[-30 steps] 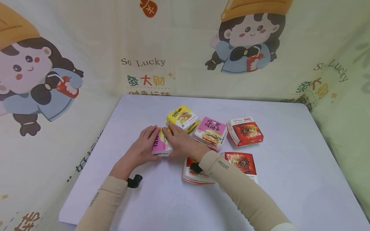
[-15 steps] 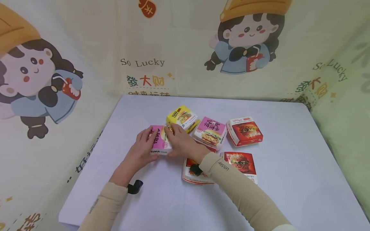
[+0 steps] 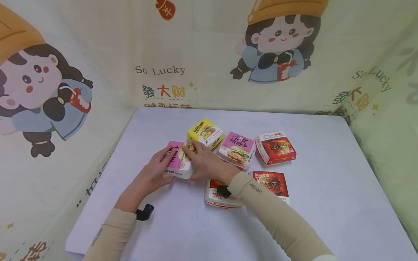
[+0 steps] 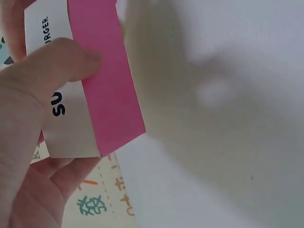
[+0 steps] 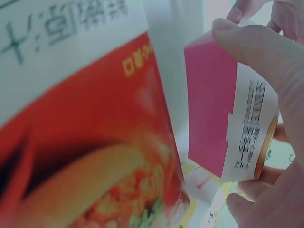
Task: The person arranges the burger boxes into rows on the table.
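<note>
A pink and white burger box (image 3: 177, 159) is between both hands, left of the middle of the table. My left hand (image 3: 151, 175) holds its left end. In the left wrist view the thumb (image 4: 80, 61) presses the box's pink side, with fingers round the far side. My right hand (image 3: 206, 162) grips the other end. In the right wrist view the thumb (image 5: 237, 38) lies on a pink edge and fingers reach round behind. Just behind the right fingertips stands a yellow burger box (image 3: 205, 134). Whether the held box touches the table cannot be told.
A second pink box (image 3: 236, 148) and a red box (image 3: 277, 148) stand to the right. Nearer are a red-topped box (image 3: 271, 185) and a red and white box (image 3: 217, 199), both partly behind the right sleeve (image 3: 261, 203). A printed cloth (image 3: 212, 54) hangs behind the white table (image 3: 183, 232).
The held burger box has shifted slightly left and turned a little, its lettered front edge swinging left. My left hand and forearm moved left with it. The other boxes stay in place.
</note>
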The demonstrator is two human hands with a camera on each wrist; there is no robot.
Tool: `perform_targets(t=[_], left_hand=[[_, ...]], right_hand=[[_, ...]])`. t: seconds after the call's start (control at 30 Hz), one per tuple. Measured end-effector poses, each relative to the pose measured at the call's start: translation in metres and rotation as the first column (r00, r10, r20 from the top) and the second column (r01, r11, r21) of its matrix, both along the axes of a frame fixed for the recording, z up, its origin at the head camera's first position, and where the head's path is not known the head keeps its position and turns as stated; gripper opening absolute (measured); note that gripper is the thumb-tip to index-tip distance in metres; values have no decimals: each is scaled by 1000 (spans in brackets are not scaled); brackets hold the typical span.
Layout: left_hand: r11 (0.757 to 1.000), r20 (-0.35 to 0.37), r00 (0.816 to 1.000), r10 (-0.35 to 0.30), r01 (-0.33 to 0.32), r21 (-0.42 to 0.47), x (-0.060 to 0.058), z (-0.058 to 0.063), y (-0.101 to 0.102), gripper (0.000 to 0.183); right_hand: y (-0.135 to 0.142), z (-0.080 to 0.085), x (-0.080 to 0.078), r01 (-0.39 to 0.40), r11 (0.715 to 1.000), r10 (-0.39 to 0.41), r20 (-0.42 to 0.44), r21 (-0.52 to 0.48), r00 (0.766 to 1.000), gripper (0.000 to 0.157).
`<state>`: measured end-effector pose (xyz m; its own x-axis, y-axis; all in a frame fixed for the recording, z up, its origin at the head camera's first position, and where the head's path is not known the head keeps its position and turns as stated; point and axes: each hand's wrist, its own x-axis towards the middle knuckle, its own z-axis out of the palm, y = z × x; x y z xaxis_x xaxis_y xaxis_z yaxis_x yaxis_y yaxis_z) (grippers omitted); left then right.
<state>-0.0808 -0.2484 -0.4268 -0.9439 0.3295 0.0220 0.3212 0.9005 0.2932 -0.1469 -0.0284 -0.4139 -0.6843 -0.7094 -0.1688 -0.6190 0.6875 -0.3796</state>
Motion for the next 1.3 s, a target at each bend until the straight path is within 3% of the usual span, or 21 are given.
perform_targets(t=[0.3,0.6,0.73,1.07,1.3], left_hand=[[994,-8,999,-45,46,97,1,3,-7,101],[991,-35,996,-80,83,103,4,7,-8,98],[993,-12,998,-56,57,102,6,9,-5,98],[998,-35,999,-34,36,52,8,5,0,88],[997,43,999,22,-26,78,9,2,8,97]], right_hand=[[4,6,-1,-17,999,17,-13,-50,1000,89],[7,7,-2,-26,998,21,-83,-65,996,77],[7,5,-1,-28,997,22,-74,-76,997,76],[7,0,1,-58,994,46,-118,-98,992,67],[7,-4,2,-63,991,45,-155,-114,987,66]])
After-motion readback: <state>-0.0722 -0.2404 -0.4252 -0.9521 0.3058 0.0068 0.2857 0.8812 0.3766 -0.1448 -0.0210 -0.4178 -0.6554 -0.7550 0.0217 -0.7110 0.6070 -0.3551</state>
